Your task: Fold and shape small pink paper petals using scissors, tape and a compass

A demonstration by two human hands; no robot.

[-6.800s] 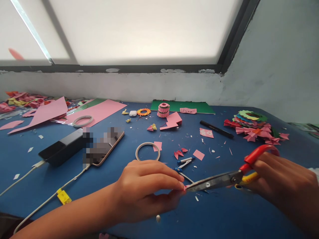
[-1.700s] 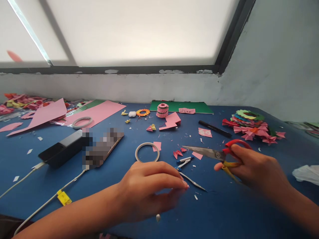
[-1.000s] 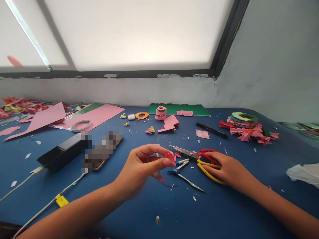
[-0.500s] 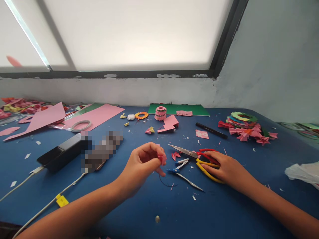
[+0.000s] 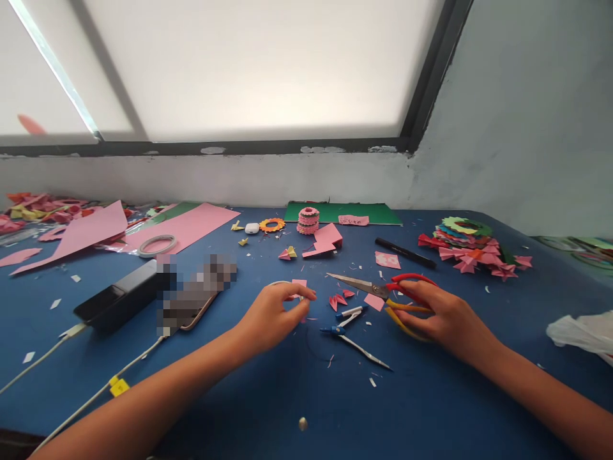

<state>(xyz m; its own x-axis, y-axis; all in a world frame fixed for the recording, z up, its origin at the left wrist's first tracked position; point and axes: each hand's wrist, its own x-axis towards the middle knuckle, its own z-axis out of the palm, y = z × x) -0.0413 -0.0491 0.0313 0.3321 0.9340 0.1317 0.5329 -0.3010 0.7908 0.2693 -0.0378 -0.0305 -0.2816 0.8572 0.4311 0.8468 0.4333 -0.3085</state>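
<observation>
The scissors [image 5: 382, 291] are in the right hand [image 5: 450, 314], its fingers gripping the red and yellow handles; the blades point left, near some folded pink paper pieces [image 5: 334, 303]. The left hand [image 5: 271, 316], thumb and fingertips parted, is just beside a small pink paper square [image 5: 299, 282]. Nearer the person than the scissors lies a compass [image 5: 340, 330]. Farther out are a closed white case [image 5: 251, 228] and, at right, a crumpled plastic bag [image 5: 582, 333], their contents hidden.

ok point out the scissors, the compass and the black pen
Scissors [image 5: 379, 291], head view: on the pivot between blades and handles.
Compass [image 5: 339, 330], head view: on the blue joint.
Black pen [image 5: 405, 253], head view: on the middle of the barrel.
</observation>
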